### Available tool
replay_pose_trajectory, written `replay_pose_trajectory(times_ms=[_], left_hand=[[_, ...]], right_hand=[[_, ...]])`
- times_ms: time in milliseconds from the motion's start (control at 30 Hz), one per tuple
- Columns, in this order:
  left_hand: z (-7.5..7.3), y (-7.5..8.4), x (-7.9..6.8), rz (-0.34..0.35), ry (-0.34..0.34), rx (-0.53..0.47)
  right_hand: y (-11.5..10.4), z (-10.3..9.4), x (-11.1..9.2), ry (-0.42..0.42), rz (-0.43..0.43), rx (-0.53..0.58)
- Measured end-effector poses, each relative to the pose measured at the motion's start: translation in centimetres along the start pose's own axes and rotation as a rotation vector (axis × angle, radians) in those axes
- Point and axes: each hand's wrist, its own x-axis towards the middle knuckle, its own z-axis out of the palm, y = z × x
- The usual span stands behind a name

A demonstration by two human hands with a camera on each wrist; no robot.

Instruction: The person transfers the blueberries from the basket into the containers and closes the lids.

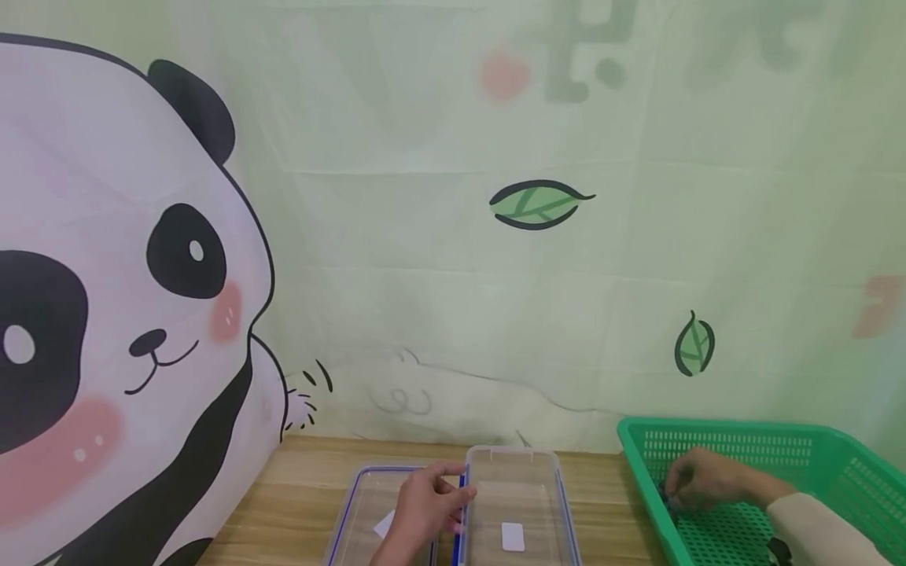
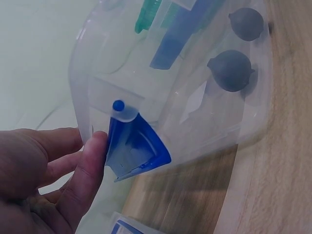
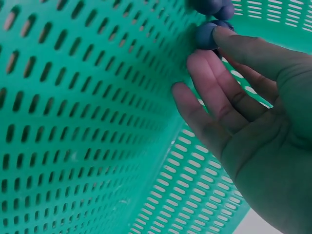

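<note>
My left hand [image 1: 425,503] is at the left side of a clear plastic box [image 1: 545,503], pinching its rim between thumb and fingers. Beside the thumb, a blue clip [image 2: 139,146] hangs from that rim. Two grey-blue balls with small pointed nubs, a nearer ball [image 2: 231,70] and a farther ball [image 2: 247,24], show through the clear plastic. My right hand [image 1: 704,478] reaches into a green basket [image 1: 647,503] by its left wall. Thumb and fingertips pinch a dark blue ball [image 3: 206,36]; more dark balls [image 3: 209,6] lie just beyond it.
Left of the box lies a clear lid [image 1: 354,511] with a blue seal line, partly behind my left hand. All stand on a wood-grain table [image 1: 602,503]. A pale cloth [image 1: 425,314] printed with a panda and leaves hangs behind the table.
</note>
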Motion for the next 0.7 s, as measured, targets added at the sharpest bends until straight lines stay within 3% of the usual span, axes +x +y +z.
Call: replay_pose_trajectory(times_ms=[133,267,400,700], left_hand=[[0.0,0.0,0.0,-0.003,0.002,-0.006],[0.0,-0.1,0.0,0.001,0.003,-0.011],[0.0,-0.2,0.0,0.004,0.006,-0.016],[0.1,-0.3,0.0,0.019,-0.001,-0.024]], right_hand=[[-5.8,-0.3,-2.6,0.039,-0.088,-0.067],[-10.8,-0.8,-4.7,0.128,-0.155,-0.055],[-14.1,-1.2,-6.0,0.196,-0.170,-0.049],[-18.8,-1.2,-7.5,0.307,-0.214,-0.138]])
